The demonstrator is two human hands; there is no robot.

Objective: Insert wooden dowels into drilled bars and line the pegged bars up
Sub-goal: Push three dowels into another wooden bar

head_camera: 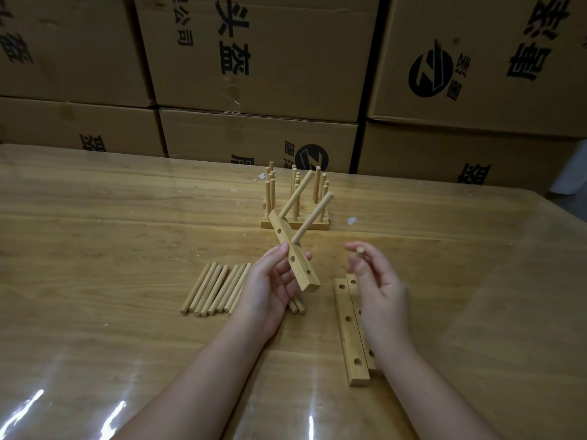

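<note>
My left hand (pixel 270 282) grips a drilled wooden bar (pixel 293 254) above the table, tilted, with two dowels (pixel 313 222) standing out of its far holes and several holes bare. My right hand (pixel 378 281) pinches a single dowel (pixel 360 251), seen end-on, just right of the bar and apart from it. Several loose dowels (pixel 214 289) lie side by side on the table left of my left hand. Two bare drilled bars (pixel 349 328) lie together under my right hand and wrist. Several pegged bars (pixel 295 214) stand lined up farther back.
The wooden table (pixel 127 236) has a glossy clear cover. Stacked cardboard boxes (pixel 260 74) form a wall behind its far edge. Small white flecks (pixel 352 221) lie near the pegged bars.
</note>
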